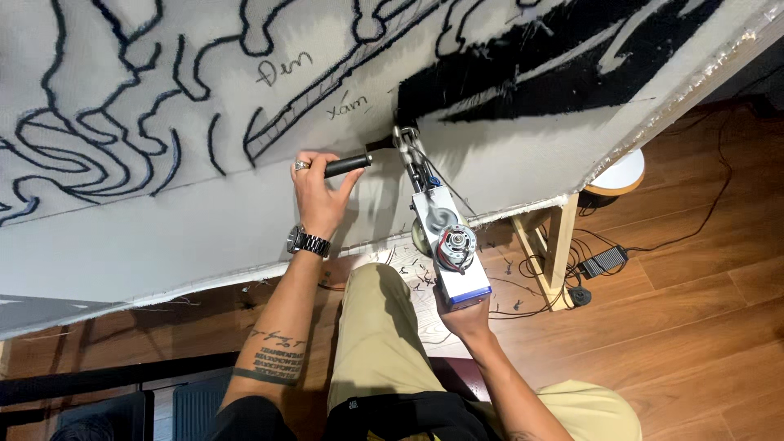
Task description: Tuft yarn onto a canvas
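Observation:
A tufting gun, silver with a blue base and an exposed round motor, points its needle end into a stretched grey cloth. My left hand is closed on the gun's black side handle; it wears a ring and a metal watch. My right hand grips the gun from underneath at its blue end. The needle meets the cloth at the edge of a black tufted patch. Dark yarn outlines curl across the left of the cloth.
The cloth is stretched on a wooden frame with a leg standing on brown plank flooring. Black cables and a power adapter lie by the leg. A round white stool stands behind. Yarn scraps litter the floor near my knees.

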